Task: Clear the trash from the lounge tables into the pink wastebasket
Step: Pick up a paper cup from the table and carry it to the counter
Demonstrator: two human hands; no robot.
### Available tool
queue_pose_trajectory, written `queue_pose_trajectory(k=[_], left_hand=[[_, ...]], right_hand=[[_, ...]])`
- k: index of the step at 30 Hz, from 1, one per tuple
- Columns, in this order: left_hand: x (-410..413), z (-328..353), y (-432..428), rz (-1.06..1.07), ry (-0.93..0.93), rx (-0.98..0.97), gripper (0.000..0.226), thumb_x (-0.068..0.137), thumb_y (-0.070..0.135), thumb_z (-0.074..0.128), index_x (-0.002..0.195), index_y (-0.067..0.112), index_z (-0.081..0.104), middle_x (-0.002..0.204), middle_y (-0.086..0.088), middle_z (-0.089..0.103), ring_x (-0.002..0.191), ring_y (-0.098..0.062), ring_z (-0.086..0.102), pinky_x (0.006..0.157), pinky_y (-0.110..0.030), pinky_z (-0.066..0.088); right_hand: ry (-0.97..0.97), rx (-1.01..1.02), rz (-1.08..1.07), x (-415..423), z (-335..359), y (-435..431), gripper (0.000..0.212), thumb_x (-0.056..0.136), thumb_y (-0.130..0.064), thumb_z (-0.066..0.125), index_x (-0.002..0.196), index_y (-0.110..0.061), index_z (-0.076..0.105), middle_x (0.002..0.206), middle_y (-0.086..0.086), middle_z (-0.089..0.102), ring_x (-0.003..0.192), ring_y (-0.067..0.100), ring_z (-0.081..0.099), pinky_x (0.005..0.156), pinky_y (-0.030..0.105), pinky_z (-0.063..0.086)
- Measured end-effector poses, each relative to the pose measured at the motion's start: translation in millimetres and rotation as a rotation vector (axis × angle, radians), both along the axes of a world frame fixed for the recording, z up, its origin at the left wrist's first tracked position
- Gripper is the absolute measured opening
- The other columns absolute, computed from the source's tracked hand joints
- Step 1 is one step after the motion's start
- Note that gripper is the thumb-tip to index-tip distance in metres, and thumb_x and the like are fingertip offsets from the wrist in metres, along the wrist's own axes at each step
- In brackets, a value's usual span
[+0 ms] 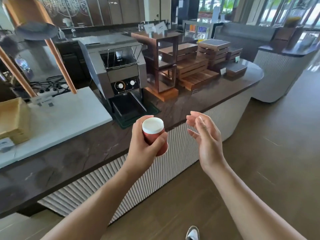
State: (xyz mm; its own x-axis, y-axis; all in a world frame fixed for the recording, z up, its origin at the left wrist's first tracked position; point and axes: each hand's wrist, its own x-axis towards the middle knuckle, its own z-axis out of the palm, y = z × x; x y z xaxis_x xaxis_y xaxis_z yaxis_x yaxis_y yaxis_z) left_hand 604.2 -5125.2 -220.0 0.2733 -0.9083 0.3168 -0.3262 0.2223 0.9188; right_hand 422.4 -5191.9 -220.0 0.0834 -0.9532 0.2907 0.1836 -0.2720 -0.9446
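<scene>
**Figure.** You are holding a red paper cup [151, 136] with a white lid [153, 125] in your left hand [140, 149], at the centre of the frame, in the air just in front of the edge of the dark counter [190, 103]; the cup is tilting, lid toward the camera, base down and to the right. The fingers [160, 140] of that hand are curling round the red wall below the lid, the thumb lying across the near side, the others wrapping behind; the lid itself is standing free of them. Your right hand [207, 142], right of centre, is hanging apart from the cup, its fingers [194, 118] spreading loosely and holding nothing. The cup is likely handling as a light, thin-walled thing, denting under a hard squeeze; whether liquid is sitting inside cannot be told, so a crushing grip is risking a popped lid and a spill; the mid-wall, where you are gripping now, is looking like the sound place to hold. The pink wastebasket is not appearing in view.
</scene>
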Motion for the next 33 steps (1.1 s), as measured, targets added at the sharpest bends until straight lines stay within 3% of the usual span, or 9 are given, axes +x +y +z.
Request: queue_pose_trajectory(k=[4,8,14,16,21,26,30,33], left_hand=[[-24,-3,-86,0.054,-0.006,0.074,0.058,0.093,0.024,0.080,0.121,0.061,0.044,0.131,0.011,0.045,0.124,-0.007,0.051,0.112,-0.042,0.047],[-37,-7,-149,0.117,0.059,0.126,0.051,0.082,0.045,0.075,0.115,0.069,0.044,0.133,0.011,0.048,0.125,-0.010,0.053,0.111,-0.047,0.050],[-41,-21,-218,0.181,0.104,0.157,0.053,0.086,0.041,0.079,0.121,0.062,0.044,0.136,0.011,0.049,0.125,-0.010,0.055,0.110,-0.050,0.052],[-37,-28,-241,0.199,0.089,0.163,0.058,0.091,0.032,0.081,0.122,0.062,0.043,0.133,0.017,0.047,0.123,-0.006,0.054,0.109,-0.047,0.051],[-24,-46,-305,0.231,0.087,0.174,0.060,0.090,0.031,0.083,0.131,0.049,0.043,0.128,0.027,0.044,0.119,0.003,0.053,0.095,-0.016,0.042],[-22,-63,-391,0.200,0.110,0.193,0.064,0.088,0.035,0.085,0.136,0.046,0.044,0.130,0.022,0.047,0.124,-0.004,0.053,0.105,-0.027,0.044],[-23,-71,-464,0.194,0.085,0.232,0.068,0.087,0.041,0.085,0.140,0.044,0.042,0.124,0.032,0.042,0.121,0.002,0.052,0.093,-0.007,0.034],[-23,-78,-516,0.185,0.019,0.229,0.068,0.086,0.043,0.085,0.139,0.042,0.043,0.123,0.031,0.041,0.120,-0.001,0.053,0.095,-0.008,0.036]], right_hand=[[0.058,0.010,0.057,-22,0,-93,0.038,0.101,-0.043,0.053,0.128,-0.022,0.068,0.121,-0.009,0.074,0.120,0.011,0.067,0.103,0.037,0.055],[0.076,0.034,0.107,-33,3,-164,0.043,0.100,-0.044,0.053,0.132,-0.020,0.067,0.123,-0.010,0.074,0.122,0.008,0.067,0.102,0.031,0.056],[0.075,0.069,0.151,-33,-10,-240,0.040,0.101,-0.041,0.054,0.132,-0.019,0.067,0.121,-0.011,0.074,0.122,0.008,0.067,0.104,0.031,0.056],[0.081,0.086,0.154,-29,-15,-264,0.038,0.103,-0.039,0.054,0.132,-0.017,0.067,0.121,-0.009,0.074,0.122,0.008,0.067,0.106,0.035,0.056],[0.106,0.099,0.173,-12,-27,-322,0.038,0.102,-0.039,0.054,0.131,-0.017,0.067,0.121,-0.010,0.075,0.122,0.007,0.067,0.105,0.031,0.056],[0.167,0.098,0.139,2,-29,-398,0.029,0.104,-0.040,0.055,0.126,-0.027,0.068,0.125,-0.008,0.072,0.123,0.009,0.066,0.111,0.039,0.054],[0.185,0.103,0.106,6,-25,-457,0.027,0.104,-0.044,0.057,0.124,-0.031,0.067,0.130,-0.005,0.070,0.126,0.011,0.064,0.113,0.041,0.051],[0.185,0.109,0.045,5,-26,-497,0.021,0.107,-0.037,0.054,0.123,-0.031,0.067,0.129,-0.006,0.070,0.126,0.012,0.064,0.115,0.044,0.050]])
